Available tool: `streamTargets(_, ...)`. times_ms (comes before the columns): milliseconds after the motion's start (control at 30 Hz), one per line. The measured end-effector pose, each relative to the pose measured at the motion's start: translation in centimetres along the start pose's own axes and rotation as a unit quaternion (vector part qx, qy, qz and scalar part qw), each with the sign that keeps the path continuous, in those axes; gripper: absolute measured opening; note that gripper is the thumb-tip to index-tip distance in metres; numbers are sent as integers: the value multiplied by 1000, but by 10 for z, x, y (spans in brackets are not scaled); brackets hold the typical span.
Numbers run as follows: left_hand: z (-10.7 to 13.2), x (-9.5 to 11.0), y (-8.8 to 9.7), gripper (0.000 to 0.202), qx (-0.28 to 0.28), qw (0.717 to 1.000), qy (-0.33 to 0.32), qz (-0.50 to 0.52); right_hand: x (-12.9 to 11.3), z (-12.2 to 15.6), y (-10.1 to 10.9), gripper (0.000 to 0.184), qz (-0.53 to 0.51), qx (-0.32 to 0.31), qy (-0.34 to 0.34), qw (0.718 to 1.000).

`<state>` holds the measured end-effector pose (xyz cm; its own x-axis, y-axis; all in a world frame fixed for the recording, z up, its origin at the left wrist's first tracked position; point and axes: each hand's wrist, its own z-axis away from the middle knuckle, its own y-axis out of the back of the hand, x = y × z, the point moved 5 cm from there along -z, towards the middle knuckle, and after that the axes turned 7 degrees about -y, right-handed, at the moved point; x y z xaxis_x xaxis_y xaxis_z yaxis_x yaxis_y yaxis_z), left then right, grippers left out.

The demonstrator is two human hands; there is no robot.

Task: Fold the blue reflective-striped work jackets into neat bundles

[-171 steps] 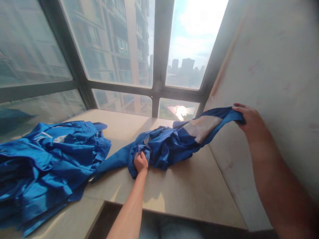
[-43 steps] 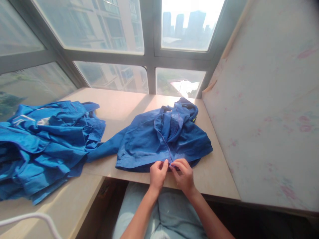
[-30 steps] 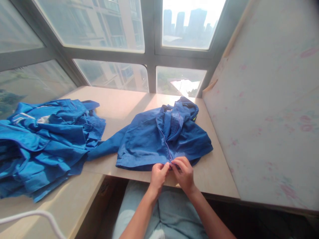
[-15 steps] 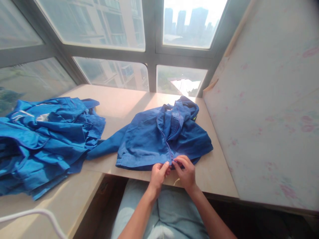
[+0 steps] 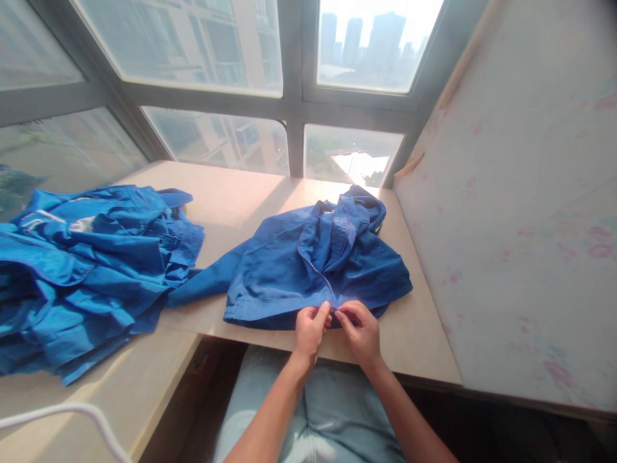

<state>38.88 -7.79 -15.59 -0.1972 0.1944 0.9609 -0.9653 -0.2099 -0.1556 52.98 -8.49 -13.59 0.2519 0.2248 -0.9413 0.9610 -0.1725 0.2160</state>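
A blue jacket (image 5: 289, 270) lies spread front-up on the tan table (image 5: 231, 199), one sleeve stretched to the left. Its zipper runs down the middle to the near hem. My left hand (image 5: 311, 328) pinches the hem just left of the zipper's bottom end. My right hand (image 5: 360, 329) pinches the hem just right of it, so the fingertips of both hands almost meet there. Both hands are closed on the fabric at the table's near edge.
A heap of several blue garments (image 5: 81, 263) covers the left side of the table. A pale wall panel (image 5: 506, 212) stands along the right edge. Large windows (image 5: 202, 71) rise behind the table. A white curved bar (image 5: 72, 415) shows at the lower left.
Earlier both hands held the jacket bunched and stretched; it now lies flat. Over the last second my hands stayed pinched at the zipper's bottom end, shifting only slightly.
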Motion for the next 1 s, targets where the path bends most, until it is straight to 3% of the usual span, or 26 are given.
streamTargets(367, -1, -1, 6, 44, 26, 995, -52, -76, -12, 7, -2, 9, 71, 26, 61, 995)
streamTargets(767, 3, 6, 6, 44, 18, 989, -80, -122, -16, 9, -1, 8, 85, 32, 78, 993)
streamTargets(1000, 3, 3, 4, 47, -14, 988, -75, -131, -13, 8, -1, 6, 89, 39, 78, 992)
